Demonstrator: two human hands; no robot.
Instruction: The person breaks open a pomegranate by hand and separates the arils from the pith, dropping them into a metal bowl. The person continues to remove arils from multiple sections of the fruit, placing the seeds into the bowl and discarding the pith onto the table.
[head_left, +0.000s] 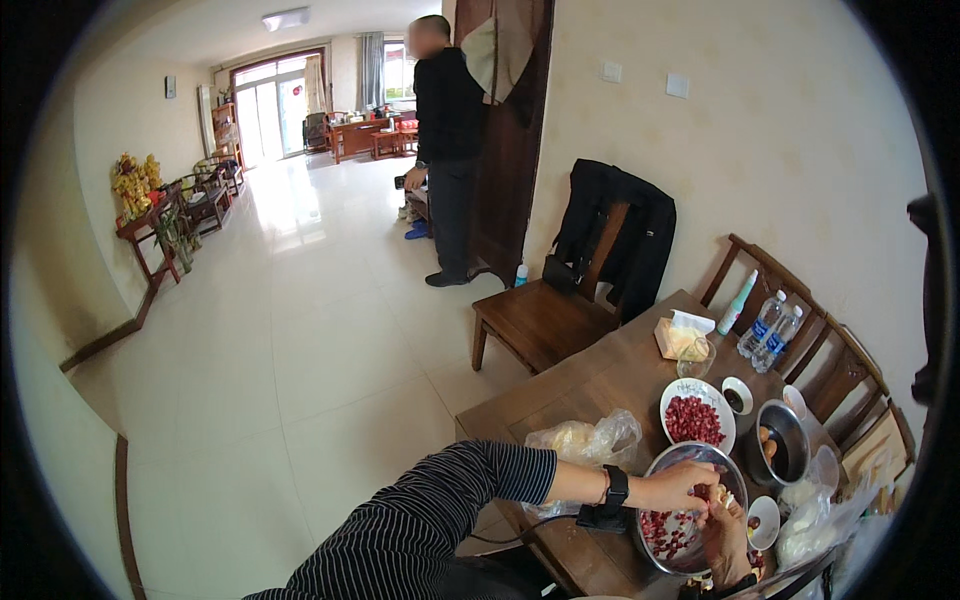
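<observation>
Both my hands meet over a steel bowl (651, 551) with loose pomegranate seeds (664, 532) in it. My left hand (681, 486), reaching in from the left with a black wrist strap, has its fingers on a pomegranate piece (724, 496) showing red seeds and pale pith. From below, my right hand (726, 541) grips the same piece, its fingertips close to the left ones. Just behind the bowl, a white plate (670, 390) holds a heap of red pomegranate seeds (694, 421). Some pomegranate pieces lie near the bowl's lower rim, partly hidden by my right hand.
A dark pot (795, 431) with brown eggs, small dishes and plastic bags (814, 517) are right of the bowl. Another clear bag (585, 442) lies left. A tissue box (675, 341), glass and bottles (772, 330) stand farther back. A person (450, 135) stands beyond the chair (536, 315).
</observation>
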